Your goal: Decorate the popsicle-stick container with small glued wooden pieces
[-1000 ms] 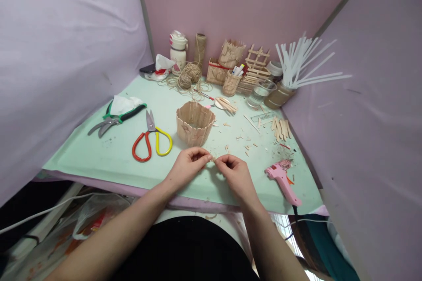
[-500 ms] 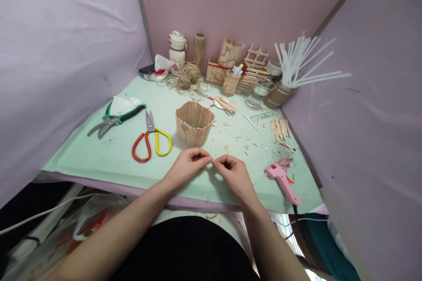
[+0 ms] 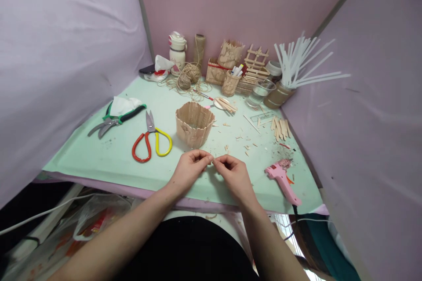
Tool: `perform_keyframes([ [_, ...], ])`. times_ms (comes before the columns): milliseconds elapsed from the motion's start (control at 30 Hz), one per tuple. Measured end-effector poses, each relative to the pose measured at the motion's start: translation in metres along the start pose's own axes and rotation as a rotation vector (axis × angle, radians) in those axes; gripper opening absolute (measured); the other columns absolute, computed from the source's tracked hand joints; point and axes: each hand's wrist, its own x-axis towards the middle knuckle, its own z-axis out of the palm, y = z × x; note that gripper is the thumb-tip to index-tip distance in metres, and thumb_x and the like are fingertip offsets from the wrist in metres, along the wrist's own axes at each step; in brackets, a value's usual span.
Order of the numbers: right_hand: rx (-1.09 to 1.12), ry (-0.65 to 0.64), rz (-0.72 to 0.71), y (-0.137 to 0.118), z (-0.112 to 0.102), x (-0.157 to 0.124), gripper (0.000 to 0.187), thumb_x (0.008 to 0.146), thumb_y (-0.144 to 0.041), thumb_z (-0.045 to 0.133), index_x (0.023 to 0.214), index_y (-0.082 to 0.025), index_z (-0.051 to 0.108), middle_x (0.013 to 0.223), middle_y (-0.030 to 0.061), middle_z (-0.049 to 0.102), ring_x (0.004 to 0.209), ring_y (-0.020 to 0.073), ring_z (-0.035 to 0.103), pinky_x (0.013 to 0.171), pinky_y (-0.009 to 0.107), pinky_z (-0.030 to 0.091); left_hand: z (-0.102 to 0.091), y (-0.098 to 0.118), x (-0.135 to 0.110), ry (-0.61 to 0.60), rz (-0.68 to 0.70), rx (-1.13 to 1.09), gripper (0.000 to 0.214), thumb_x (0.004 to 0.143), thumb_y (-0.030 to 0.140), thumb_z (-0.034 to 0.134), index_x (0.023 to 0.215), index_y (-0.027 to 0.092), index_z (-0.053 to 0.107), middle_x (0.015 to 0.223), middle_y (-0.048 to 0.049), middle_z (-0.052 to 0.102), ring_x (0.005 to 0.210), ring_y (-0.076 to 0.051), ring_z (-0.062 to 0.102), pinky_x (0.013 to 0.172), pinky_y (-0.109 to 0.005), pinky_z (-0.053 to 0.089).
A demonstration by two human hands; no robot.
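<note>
Just beyond the left hand (image 3: 189,169) stands a craft-stick basket (image 3: 194,124) of pale, bare, matt wood. The scissors (image 3: 151,140) to that hand's left have dull grey metal blades and glossy red and yellow plastic loops. The shears (image 3: 114,118) farther left have worn metal and green-black grips. The tiny pale bit (image 3: 212,159) pinched between both hands is too small to tell its material. Right of the right hand (image 3: 232,174) lies a glue gun (image 3: 281,175) of smooth pink plastic. Loose sticks (image 3: 281,128) beyond it are raw wood. The table mat (image 3: 99,153) under the hands is matt mint green, smudged and littered with wood chips. Far beyond the hands are rough, hairy jute twine (image 3: 187,74), a clear glass cup (image 3: 260,92) and smooth white glue sticks (image 3: 296,63). The walls (image 3: 49,52) are soft, creased lilac cloth.
</note>
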Motion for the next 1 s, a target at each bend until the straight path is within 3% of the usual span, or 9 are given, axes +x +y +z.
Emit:
perform_keyframes([
  [1000, -0.016, -0.009, -0.001, 0.0008, -0.0008, 0.0002, 0.021, 0.074, -0.035, 0.066, 0.067, -0.016, 0.065, 0.062, -0.0005, 0.059, 0.059, 0.0118, 0.046, 0.057, 0.024, 0.037, 0.0033, -0.0029, -0.0010, 0.011, 0.030, 0.024, 0.021, 0.074, 0.035, 0.065, 0.074, 0.014, 0.065, 0.059, 0.0024, 0.055, 0.056, -0.010, 0.047, 0.054, -0.022, 0.035],
])
